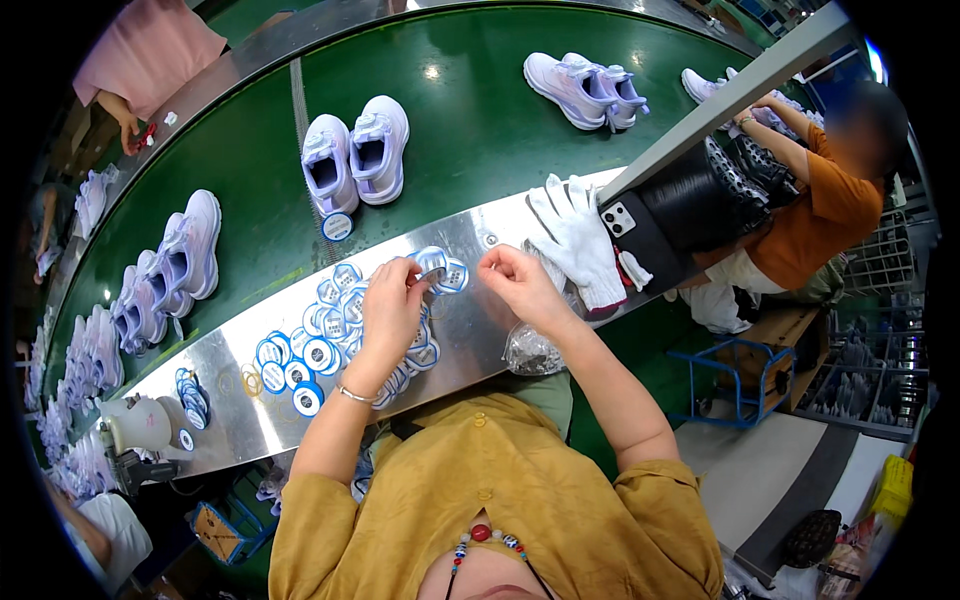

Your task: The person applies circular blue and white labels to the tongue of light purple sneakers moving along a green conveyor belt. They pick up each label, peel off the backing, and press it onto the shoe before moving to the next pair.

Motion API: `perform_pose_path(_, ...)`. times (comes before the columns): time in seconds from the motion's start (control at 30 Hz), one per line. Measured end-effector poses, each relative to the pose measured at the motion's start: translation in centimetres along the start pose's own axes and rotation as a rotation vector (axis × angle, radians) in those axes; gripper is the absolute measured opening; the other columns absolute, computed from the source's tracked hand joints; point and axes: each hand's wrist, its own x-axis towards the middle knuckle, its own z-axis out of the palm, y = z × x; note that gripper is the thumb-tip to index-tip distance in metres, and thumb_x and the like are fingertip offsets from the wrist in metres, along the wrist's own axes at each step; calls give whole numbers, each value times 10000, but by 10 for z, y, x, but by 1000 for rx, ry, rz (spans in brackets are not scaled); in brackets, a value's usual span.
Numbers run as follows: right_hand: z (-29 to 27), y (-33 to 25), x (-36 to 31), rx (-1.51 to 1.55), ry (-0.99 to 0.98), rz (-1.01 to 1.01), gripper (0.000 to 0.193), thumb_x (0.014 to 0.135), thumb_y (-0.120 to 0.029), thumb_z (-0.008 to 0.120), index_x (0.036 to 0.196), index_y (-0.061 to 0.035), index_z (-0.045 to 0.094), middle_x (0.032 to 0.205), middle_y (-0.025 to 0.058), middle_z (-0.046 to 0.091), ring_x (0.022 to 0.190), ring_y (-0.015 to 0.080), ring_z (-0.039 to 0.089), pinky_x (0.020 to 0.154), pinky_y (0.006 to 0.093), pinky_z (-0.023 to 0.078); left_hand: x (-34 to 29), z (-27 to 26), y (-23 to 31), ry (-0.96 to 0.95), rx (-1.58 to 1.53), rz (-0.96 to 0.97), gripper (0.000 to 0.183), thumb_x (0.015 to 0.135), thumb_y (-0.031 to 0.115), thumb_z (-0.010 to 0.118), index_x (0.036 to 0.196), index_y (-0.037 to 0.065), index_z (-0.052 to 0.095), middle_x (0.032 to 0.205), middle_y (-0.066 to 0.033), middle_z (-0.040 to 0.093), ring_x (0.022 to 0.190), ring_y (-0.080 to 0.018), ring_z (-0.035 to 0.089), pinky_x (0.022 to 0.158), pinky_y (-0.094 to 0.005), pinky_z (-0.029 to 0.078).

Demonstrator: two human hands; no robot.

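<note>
Over the metal ledge point(470, 325), my left hand point(393, 308) pinches the edge of a round blue-and-white hang tag point(431, 261). A short gap to the right, my right hand point(527, 288) has its thumb and fingertips pressed together; anything between them is too small to make out. Beneath and beside my left hand spreads a loose pile of similar round tags point(318, 353). Beyond the ledge, a pair of white-and-lilac sneakers point(378, 150) stands on the green conveyor belt point(460, 120), with one round tag point(337, 226) by its near end.
White gloves point(575, 235), a dark phone point(618, 218) and a clear plastic bag point(535, 350) lie to the right. A slanted metal post point(730, 100) rises there. More sneakers point(580, 88) sit along the belt. A co-worker in orange point(830, 200) handles shoes at the right; another person in pink point(150, 60) stands across.
</note>
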Motion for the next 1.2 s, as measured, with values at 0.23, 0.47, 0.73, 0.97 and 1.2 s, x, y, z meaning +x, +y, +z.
perform_pose_path(0.23,22,-2,5,548,-152,421,99,878,-93,637,847,-36,562,645,-52,478,463,2,337,394,175,230,-17,-10,12,178,-70,369,171,679,-65,659,812,35,617,847,-78,588,775,-268,569,643,-349,474)
perform_pose_path(0.47,25,10,2,710,-98,296,86,879,-91,638,856,-49,566,670,-34,522,455,10,357,393,174,242,-25,3,20,107,-946,-400,119,922,69,584,1012,-6,603,866,-20,633,687,-67,551,602,-206,461)
perform_pose_path(0.73,5,7,-2,-420,93,-38,234,806,-191,668,967,-29,614,688,95,610,563,232,567,531,350,432,-35,31,9,-279,-705,-424,92,895,86,609,903,-5,620,711,8,596,612,-46,518,524,-204,410)
perform_pose_path(0.97,20,-2,54,-846,-20,-243,352,780,-243,673,1080,-74,601,802,168,660,782,335,645,662,424,491,-36,27,14,-201,-535,-330,124,909,119,601,882,-2,598,685,-7,588,598,-62,507,525,-224,406)
perform_pose_path(1.2,19,-1,74,-934,-134,-123,281,760,-230,691,961,-60,591,822,136,657,789,293,638,674,395,485,-33,-3,14,-216,-854,-635,115,959,129,517,928,20,502,790,-64,628,656,-115,643,469,-195,462)
